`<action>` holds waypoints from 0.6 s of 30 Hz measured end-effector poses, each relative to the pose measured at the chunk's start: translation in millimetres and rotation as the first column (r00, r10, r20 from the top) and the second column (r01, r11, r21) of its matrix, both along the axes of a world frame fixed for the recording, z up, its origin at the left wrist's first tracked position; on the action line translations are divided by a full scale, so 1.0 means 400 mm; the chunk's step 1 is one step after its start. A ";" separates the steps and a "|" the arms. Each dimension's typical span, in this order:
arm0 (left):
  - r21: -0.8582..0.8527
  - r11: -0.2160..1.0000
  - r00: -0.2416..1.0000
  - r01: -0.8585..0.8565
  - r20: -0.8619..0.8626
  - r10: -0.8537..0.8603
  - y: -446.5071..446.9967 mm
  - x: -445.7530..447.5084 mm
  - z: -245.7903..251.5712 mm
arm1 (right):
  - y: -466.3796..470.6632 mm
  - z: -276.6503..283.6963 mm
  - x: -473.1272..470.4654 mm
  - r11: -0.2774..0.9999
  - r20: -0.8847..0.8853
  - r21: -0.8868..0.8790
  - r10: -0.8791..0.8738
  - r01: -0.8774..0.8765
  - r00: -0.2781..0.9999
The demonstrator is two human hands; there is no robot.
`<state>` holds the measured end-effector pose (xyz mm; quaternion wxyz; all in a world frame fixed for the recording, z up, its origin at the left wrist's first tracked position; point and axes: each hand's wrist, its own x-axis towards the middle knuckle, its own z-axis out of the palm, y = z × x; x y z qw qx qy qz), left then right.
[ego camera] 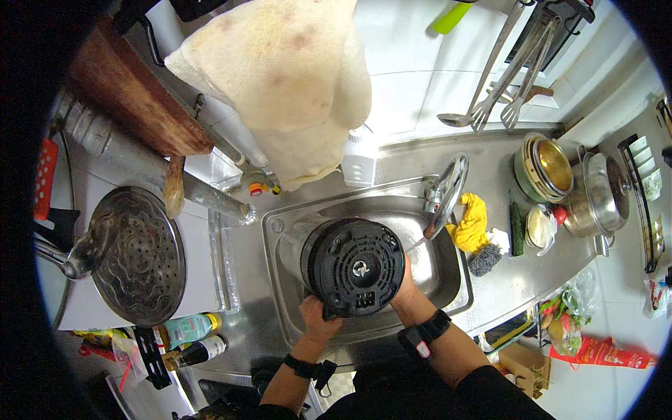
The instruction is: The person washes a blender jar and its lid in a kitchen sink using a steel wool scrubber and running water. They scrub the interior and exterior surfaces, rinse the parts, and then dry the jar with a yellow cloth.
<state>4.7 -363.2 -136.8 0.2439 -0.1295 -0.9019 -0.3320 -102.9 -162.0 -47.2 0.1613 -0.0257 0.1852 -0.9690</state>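
A blender jug with a black base [362, 269] is held over the stainless steel sink [457, 283], its underside turned up towards me and its clear body pointing away to the left. My left hand [319, 319] is closed at the lower left of the base, apparently around the handle. My right hand [405, 286] supports the right side of the base, its fingers partly hidden behind it. A chrome faucet [452, 186] arches over the sink beside the jug, and a thin stream of water runs from its spout.
Right of the sink lie a yellow cloth [472, 223], a steel wool scourer [485, 260], a cucumber [516, 228], stacked bowls [543, 168] and a lidded pot [598, 194]. A white bottle [360, 157] stands behind. Sauce bottles [197, 352] and a perforated metal disc [139, 257] are at left.
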 end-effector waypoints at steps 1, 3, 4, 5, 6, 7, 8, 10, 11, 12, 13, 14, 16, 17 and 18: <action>-0.036 0.999 0.999 -0.007 -0.046 0.005 -0.005 0.000 0.005 | -0.001 0.020 0.002 0.995 -0.019 0.099 -0.017 0.019 1.000; -0.066 0.997 0.998 0.048 -0.047 -0.051 -0.010 -0.003 0.013 | -0.003 0.054 0.004 0.969 0.049 0.246 -0.010 -0.003 0.999; -0.056 0.992 0.994 0.110 -0.003 -0.110 -0.012 -0.006 0.017 | -0.005 0.068 0.006 0.971 0.004 0.237 -0.043 0.041 0.999; -0.009 0.998 0.998 0.068 0.004 -0.068 -0.010 -0.007 0.020 | -0.003 0.079 0.008 0.973 -0.043 0.228 -0.034 0.043 0.998; 0.040 0.999 1.000 0.026 0.013 -0.027 -0.010 -0.011 0.025 | 0.001 0.089 0.009 0.979 -0.109 0.195 -0.029 0.050 0.994; 0.386 0.921 0.986 -0.046 0.166 -0.020 -0.008 -0.015 0.031 | 0.004 0.097 0.011 0.983 -0.165 0.173 -0.026 0.055 0.986; 0.665 0.728 0.948 -0.167 0.312 -0.067 -0.010 -0.019 0.041 | 0.018 0.105 0.013 0.994 -0.188 0.113 0.022 0.000 0.982; 0.746 0.617 0.925 -0.250 0.372 -0.076 -0.016 -0.031 0.069 | 0.041 0.120 0.014 0.986 -0.101 0.137 0.107 -0.092 0.989; 0.620 0.761 0.956 -0.189 0.295 -0.003 -0.028 -0.043 0.090 | 0.054 0.128 0.015 0.981 -0.036 0.135 0.142 -0.136 0.989; 0.415 0.905 0.977 -0.095 0.212 0.005 -0.047 -0.051 0.118 | 0.072 0.138 0.019 0.967 0.102 0.093 0.227 -0.237 0.968; 0.188 0.982 0.995 -0.027 0.099 0.009 -0.064 -0.062 0.145 | 0.089 0.148 0.026 0.953 0.072 0.141 0.259 -0.267 0.963; -0.113 0.992 0.998 0.064 0.013 -0.062 -0.094 -0.065 0.180 | 0.108 0.158 0.035 0.938 0.069 0.182 0.286 -0.294 0.956; -0.391 0.910 0.975 0.139 -0.109 -0.196 -0.125 -0.076 0.233 | 0.131 0.173 0.048 0.922 0.060 0.160 0.347 -0.353 0.936; -0.372 0.914 0.959 0.159 -0.163 -0.233 -0.130 -0.079 0.253 | 0.136 0.175 0.053 0.923 0.047 0.179 0.338 -0.341 0.940; -0.382 0.906 0.950 0.181 -0.169 -0.261 -0.132 -0.079 0.271 | 0.141 0.176 0.060 0.926 0.032 0.186 0.328 -0.328 0.944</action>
